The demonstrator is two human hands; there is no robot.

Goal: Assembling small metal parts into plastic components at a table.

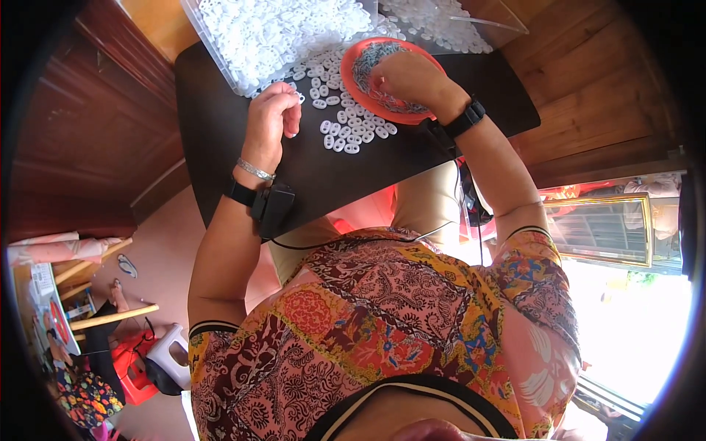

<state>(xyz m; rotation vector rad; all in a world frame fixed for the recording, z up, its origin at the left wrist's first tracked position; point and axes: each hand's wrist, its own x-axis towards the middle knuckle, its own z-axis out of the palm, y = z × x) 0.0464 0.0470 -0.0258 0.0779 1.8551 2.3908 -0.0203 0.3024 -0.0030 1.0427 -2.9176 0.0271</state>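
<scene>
My left hand [273, 121] is closed above the dark table, with a small white oval plastic piece [300, 97] pinched at its fingertips. My right hand [413, 78] reaches into a round red-orange bowl [354, 87] of small grey metal pieces [376, 56] that look like screws. Its fingers curl down among them; whatever they grip is hidden. Between my hands, many white two-holed oval pieces [352, 137] lie loose on the tabletop. More of the same kind fill a clear plastic bin [220, 67] just beyond my left hand.
The black table [220, 132] has rounded corners. Behind the bowl, a second heap of white pieces [441, 29] lies by a clear plastic edge. Wooden panelling [596, 95] stands at the right and a dark red wooden front [88, 125] at the left. Another person [81, 389] sits at lower left.
</scene>
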